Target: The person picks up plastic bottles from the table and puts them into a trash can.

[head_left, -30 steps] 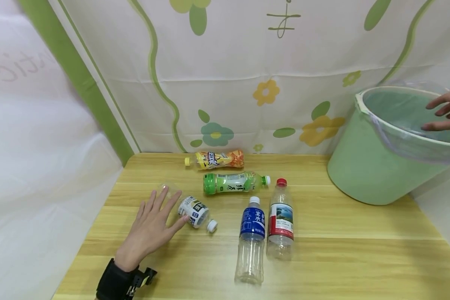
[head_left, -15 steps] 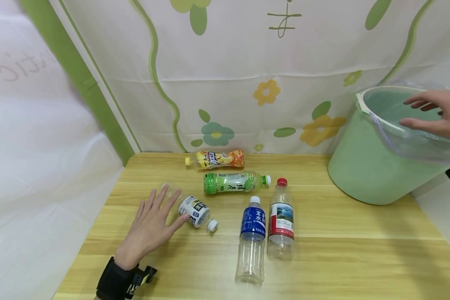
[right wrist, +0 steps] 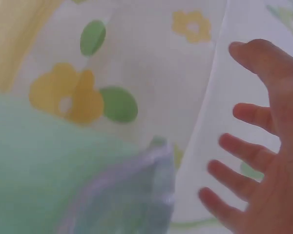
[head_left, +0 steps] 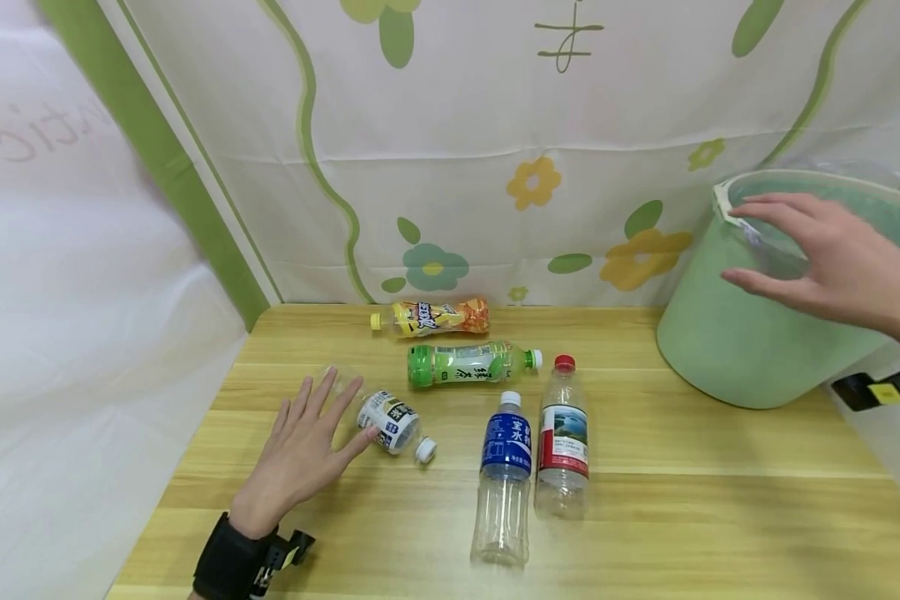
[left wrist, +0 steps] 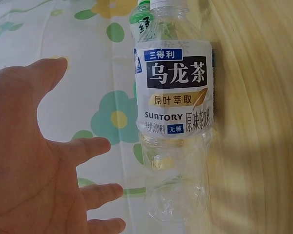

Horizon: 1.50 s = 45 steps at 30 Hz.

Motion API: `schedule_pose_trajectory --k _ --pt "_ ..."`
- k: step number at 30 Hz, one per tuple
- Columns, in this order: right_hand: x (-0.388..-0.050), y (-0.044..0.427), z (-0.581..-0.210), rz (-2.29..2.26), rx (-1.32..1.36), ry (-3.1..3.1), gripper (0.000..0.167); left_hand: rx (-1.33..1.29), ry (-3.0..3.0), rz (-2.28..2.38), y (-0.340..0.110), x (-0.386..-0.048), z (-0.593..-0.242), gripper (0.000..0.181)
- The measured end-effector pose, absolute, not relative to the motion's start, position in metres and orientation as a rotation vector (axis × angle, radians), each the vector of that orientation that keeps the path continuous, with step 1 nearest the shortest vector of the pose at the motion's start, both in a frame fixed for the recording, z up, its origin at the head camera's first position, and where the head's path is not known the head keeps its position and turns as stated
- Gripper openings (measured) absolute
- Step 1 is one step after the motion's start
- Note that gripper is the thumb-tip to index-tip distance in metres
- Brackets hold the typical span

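My left hand [head_left: 300,454] is spread above the table beside a clear tea bottle [head_left: 388,421] with a white label and white cap. In the left wrist view a gap shows between the fingers and that tea bottle [left wrist: 176,92]. My right hand [head_left: 832,258], fingers apart and holding nothing, hovers in front of the rim of a pale green bin [head_left: 750,350] lined with a thin plastic bag. The right wrist view shows the bare right hand [right wrist: 263,146] near the blurred bin [right wrist: 49,170].
On the wooden table [head_left: 682,533] lie a blue-labelled bottle [head_left: 506,483], a red-capped bottle [head_left: 562,442], a green tea bottle [head_left: 468,365] and a yellow-orange drink bottle [head_left: 435,318]. A flowered cloth [head_left: 450,125] hangs behind them.
My right hand has come leftward from the right edge of the view, out from over the bin's opening to its near left rim. The left hand and the bottles stay put.
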State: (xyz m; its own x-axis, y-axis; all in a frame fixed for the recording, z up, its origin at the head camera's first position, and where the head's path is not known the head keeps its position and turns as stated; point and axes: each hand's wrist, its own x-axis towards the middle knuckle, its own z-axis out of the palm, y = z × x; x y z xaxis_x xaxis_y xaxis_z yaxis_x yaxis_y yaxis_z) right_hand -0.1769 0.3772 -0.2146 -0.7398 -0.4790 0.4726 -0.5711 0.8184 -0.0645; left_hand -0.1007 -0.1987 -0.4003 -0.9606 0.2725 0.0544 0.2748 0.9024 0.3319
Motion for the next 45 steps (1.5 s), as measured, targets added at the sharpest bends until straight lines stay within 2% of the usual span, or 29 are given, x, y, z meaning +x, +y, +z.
schedule_pose_trajectory --k 6,14,21,30,37,45 --pt "-0.163 0.344 -0.234 0.207 0.965 -2.374 0.088 -0.443 -3.067 -0.537 -0.2 -0.102 -0.403 0.083" --pt "-0.154 0.314 -0.279 0.257 1.067 -2.441 0.073 -0.443 -3.081 -0.532 -0.201 -0.102 -0.401 0.083" --pt "-0.152 0.307 -0.332 0.283 1.001 -2.541 0.081 -0.447 -3.072 -0.54 -0.201 -0.103 -0.401 0.083" --pt "-0.139 0.3 -0.397 0.304 0.887 -2.673 0.082 -0.452 -3.064 -0.531 -0.2 -0.103 -0.402 0.082" --pt "-0.133 0.302 -0.422 0.303 0.881 -2.681 0.08 -0.465 -3.062 -0.549 -0.2 -0.103 -0.403 0.08" --pt "-0.128 0.302 -0.428 0.312 0.867 -2.723 0.081 -0.533 -3.048 -0.559 -0.202 -0.108 -0.404 0.08"
